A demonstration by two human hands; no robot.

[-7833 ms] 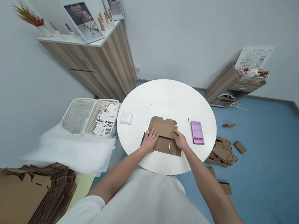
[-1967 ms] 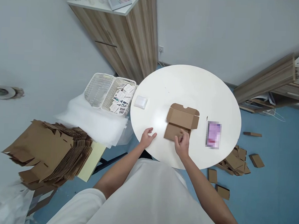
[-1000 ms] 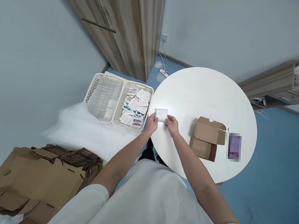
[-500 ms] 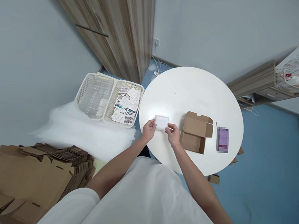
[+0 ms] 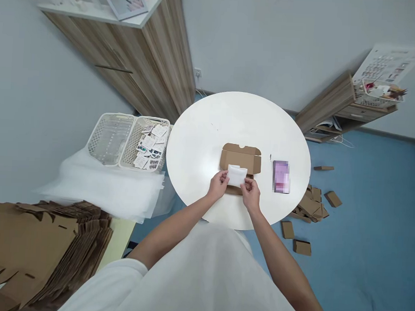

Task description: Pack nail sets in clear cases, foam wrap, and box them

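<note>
Two opposite edges of the packet (image 5: 236,177) are pinched: one by the left hand (image 5: 219,185), one by the right hand (image 5: 250,193), each nearly closed. The packet is over the open box (image 5: 240,160) on the surface (image 5: 198,136); contact is unclear. It is likely light, soft-skinned and slippery, perhaps fragile inside; hold the side edges without squeezing.
</note>
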